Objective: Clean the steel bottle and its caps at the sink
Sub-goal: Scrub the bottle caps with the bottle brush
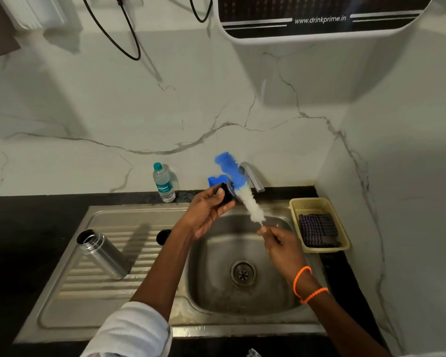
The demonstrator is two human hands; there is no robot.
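Head cam: left hand grips black cap; right hand holds bottle brush w/ bristles touching cap.

The steel bottle stands open-mouthed on the ribbed drainboard at the left of the sink. A black cap lies on the drainboard right of it. A second black cap is held above the basin, against a blue-and-white bottle brush that slants over the sink.
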